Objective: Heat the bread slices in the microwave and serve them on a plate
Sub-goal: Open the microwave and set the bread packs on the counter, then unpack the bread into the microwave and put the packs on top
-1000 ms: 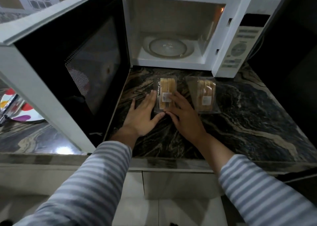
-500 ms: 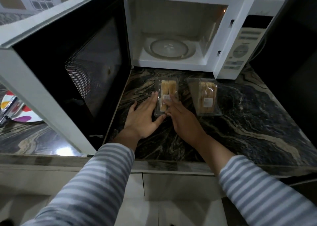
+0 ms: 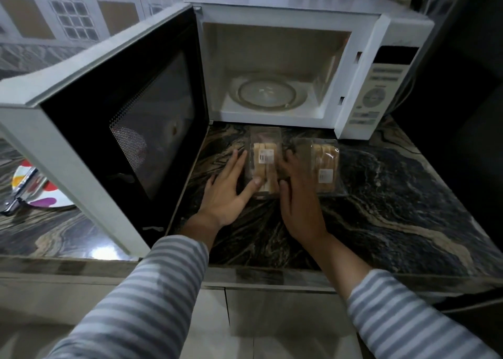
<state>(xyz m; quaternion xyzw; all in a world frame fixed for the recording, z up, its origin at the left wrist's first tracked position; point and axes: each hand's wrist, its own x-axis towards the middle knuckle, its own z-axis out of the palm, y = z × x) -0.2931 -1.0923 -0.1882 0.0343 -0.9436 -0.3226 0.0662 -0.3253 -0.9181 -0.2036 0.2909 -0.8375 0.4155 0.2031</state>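
Two clear plastic packs of bread slices lie on the dark marble counter before the open white microwave [image 3: 381, 91]. My left hand [image 3: 226, 195] lies flat along the left side of the left bread pack [image 3: 265, 157], thumb touching its near corner. My right hand [image 3: 302, 203] rests against that pack's right side, in the gap to the right bread pack [image 3: 325, 165], fingers fairly straight. The glass turntable [image 3: 266, 94] inside the microwave carries nothing. A colourful plate [image 3: 40, 192] sits far left on the counter, partly hidden by the door.
The microwave door [image 3: 122, 130] swings out wide to the left, walling off the plate side. A metal utensil [image 3: 21, 192] lies across the plate. The counter edge [image 3: 272, 274] runs just below my wrists. Dark marble extends to the right of the packs.
My right fingers have slid off the top of the left pack to its right side. My left thumb has moved onto the pack's near corner. The pack stays on the counter.
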